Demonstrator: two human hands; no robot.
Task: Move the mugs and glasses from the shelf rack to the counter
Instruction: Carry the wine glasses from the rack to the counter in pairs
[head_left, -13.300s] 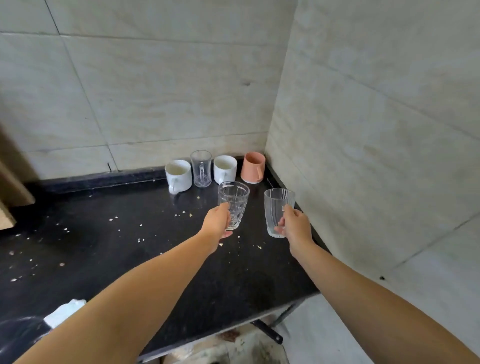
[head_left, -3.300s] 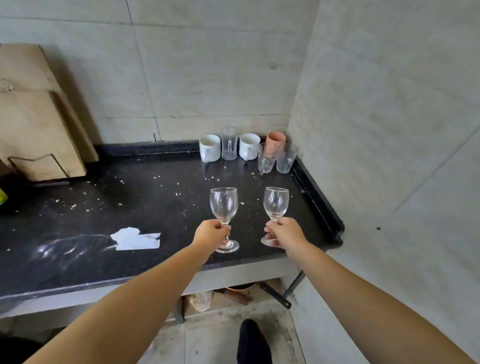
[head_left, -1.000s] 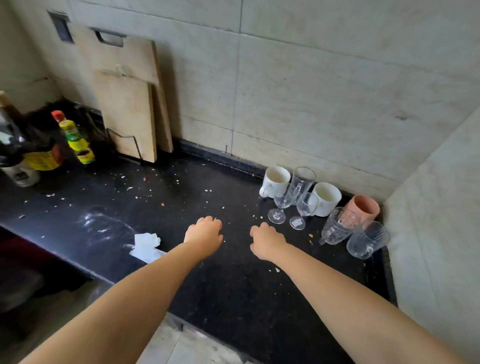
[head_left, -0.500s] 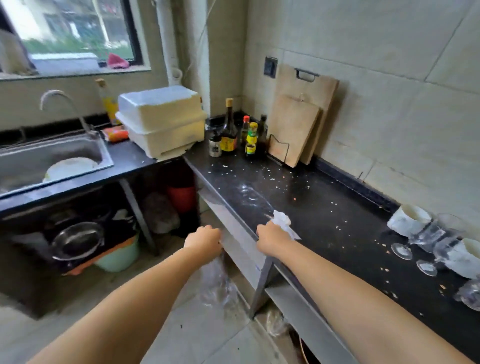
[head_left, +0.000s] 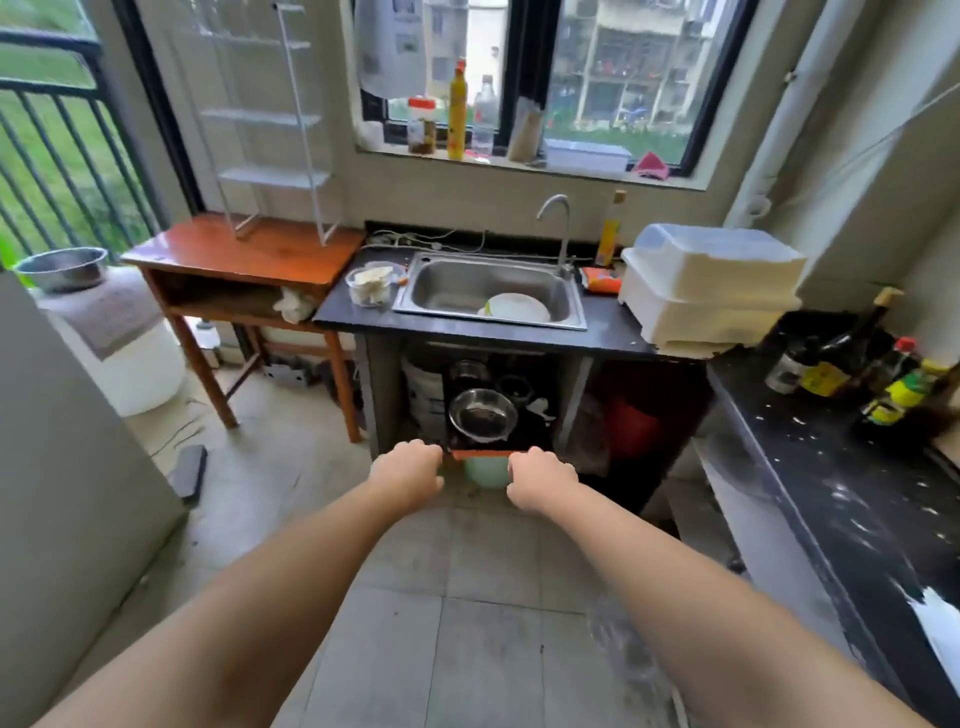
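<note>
A white wire shelf rack (head_left: 270, 124) stands on a red-brown wooden table (head_left: 244, 249) at the back left; I see no mugs or glasses on its shelves. The black counter (head_left: 841, 493) runs along the right edge; the mugs and glasses are out of view. My left hand (head_left: 408, 470) and my right hand (head_left: 540, 480) hang in mid-air over the floor, side by side, fingers loosely curled, holding nothing.
A steel sink (head_left: 491, 291) with a white plate sits straight ahead under the window. A white lidded box (head_left: 711, 286) and bottles (head_left: 883, 374) stand at the counter corner. A steel bowl (head_left: 62, 265) rests at far left. Tiled floor (head_left: 441, 597) lies between.
The view has swung left from the counter to face the sink and shelf rack. Both hands stay held out in front, holding nothing; the mugs and glasses have left the view.
</note>
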